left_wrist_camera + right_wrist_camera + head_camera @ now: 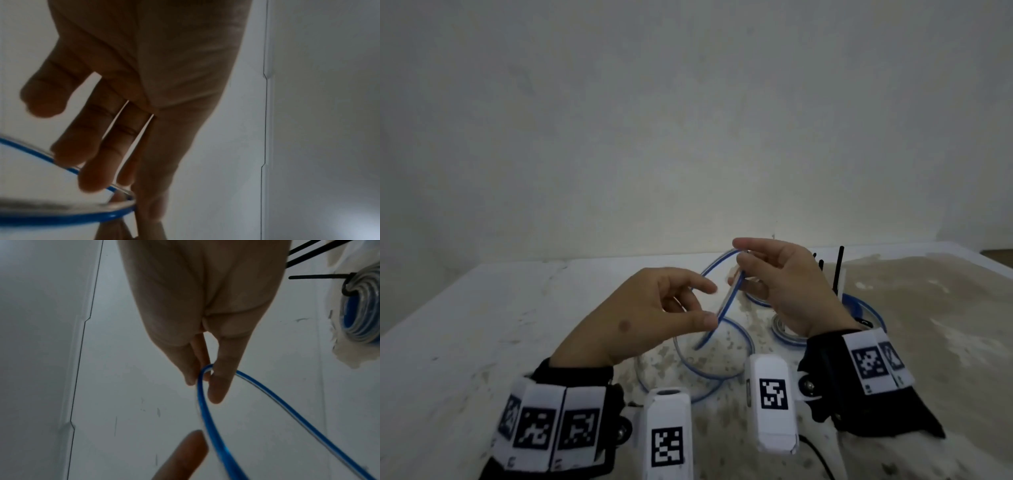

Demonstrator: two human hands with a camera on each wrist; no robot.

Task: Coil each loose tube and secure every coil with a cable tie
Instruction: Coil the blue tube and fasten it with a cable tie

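A clear tube with a blue stripe (726, 304) rises from loose loops lying on the white table (482, 325). My right hand (739, 262) pinches the tube's raised bend between thumb and fingers; the right wrist view shows the tube (207, 418) folding over at the right hand's fingertips (216, 391). My left hand (709, 303) hovers just below with relaxed fingers. Its thumb tip touches the tube without gripping it. In the left wrist view the tube (61, 217) curves past the left hand's straight fingers (92, 175).
A finished coil (784, 330) bound with a black cable tie (320, 277) lies to the right, under my right wrist. Spare black cable ties (837, 270) stand upright behind it. The table's right side is worn and brownish. A wall stands close behind.
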